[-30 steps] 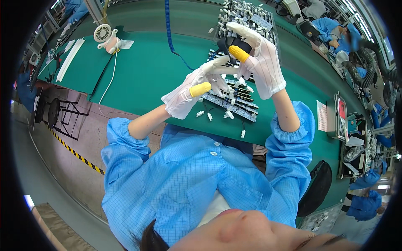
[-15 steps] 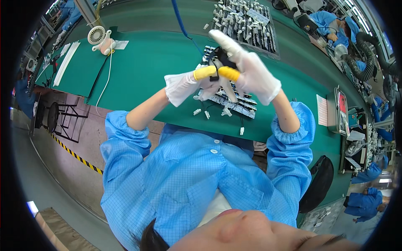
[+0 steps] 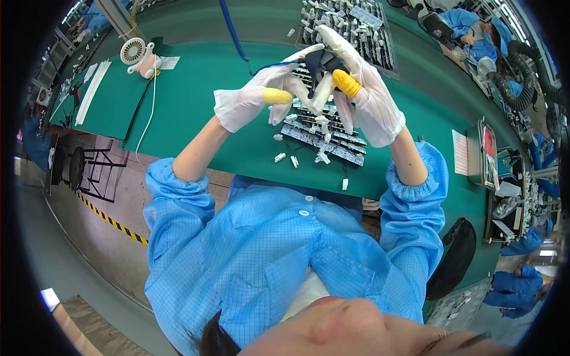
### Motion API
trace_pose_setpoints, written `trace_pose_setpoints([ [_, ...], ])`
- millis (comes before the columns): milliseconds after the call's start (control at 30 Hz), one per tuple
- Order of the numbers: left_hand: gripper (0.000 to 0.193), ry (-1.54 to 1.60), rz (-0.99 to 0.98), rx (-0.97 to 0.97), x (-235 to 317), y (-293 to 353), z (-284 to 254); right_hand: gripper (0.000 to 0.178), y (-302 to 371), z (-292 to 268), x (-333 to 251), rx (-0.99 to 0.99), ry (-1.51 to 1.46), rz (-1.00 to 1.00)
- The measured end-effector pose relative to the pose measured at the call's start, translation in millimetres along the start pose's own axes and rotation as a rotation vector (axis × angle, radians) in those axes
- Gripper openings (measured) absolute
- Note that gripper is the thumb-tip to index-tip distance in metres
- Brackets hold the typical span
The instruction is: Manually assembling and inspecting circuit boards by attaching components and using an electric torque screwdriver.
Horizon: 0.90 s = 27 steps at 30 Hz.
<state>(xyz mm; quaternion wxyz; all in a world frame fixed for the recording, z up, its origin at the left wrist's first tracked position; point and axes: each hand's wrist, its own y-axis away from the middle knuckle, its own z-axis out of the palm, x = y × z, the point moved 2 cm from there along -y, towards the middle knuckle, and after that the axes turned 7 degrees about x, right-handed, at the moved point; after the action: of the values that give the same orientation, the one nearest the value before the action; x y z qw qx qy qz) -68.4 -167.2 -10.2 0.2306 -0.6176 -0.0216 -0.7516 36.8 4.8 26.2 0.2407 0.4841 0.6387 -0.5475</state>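
Observation:
A black anti-static wrist strap (image 3: 321, 62) is stretched between my hands, above the circuit boards. Its blue cord (image 3: 233, 32) comes down from the far edge and runs over my left hand (image 3: 259, 95). That hand, gloved in white with a pale yellow finger cot on the thumb, has its fingers curled at the strap's left side. My right hand (image 3: 371, 98), gloved too with an orange-yellow thumb cot, grips the strap's right side between thumb and fingers. Fingertips partly hide behind the strap. Below lie several narrow circuit boards (image 3: 348, 155) with white connectors (image 3: 280, 157) on short wires.
Beyond my hands, a tray (image 3: 389, 70) holds many boards with white connectors. A small fan (image 3: 135, 52), its white cable and white strips (image 3: 94, 92) lie on the green table at the left. At the right are a metal bin (image 3: 480, 157) and a black bag (image 3: 454, 261).
My hands have spread apart; the left one moved leftward and the strap now shows more between them. The blue cord has swung left and lies across my left hand.

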Motion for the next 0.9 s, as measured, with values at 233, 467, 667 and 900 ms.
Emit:
trace_pose_setpoints([
  [233,0.054,-1.064,0.449,0.238,16,-20,3,0.08,6,11,6,-0.072,0.087,-0.043],
  [467,0.048,-1.699,0.933,0.38,24,-13,0,0.067,5,1,11,-0.004,-0.062,0.233],
  [667,0.05,-1.816,1.058,0.314,38,-10,11,0.025,-3,11,1,0.014,-0.071,0.457],
  [900,0.035,-1.785,1.023,0.123,25,-34,-2,0.029,2,-11,-9,-0.133,0.127,0.363],
])
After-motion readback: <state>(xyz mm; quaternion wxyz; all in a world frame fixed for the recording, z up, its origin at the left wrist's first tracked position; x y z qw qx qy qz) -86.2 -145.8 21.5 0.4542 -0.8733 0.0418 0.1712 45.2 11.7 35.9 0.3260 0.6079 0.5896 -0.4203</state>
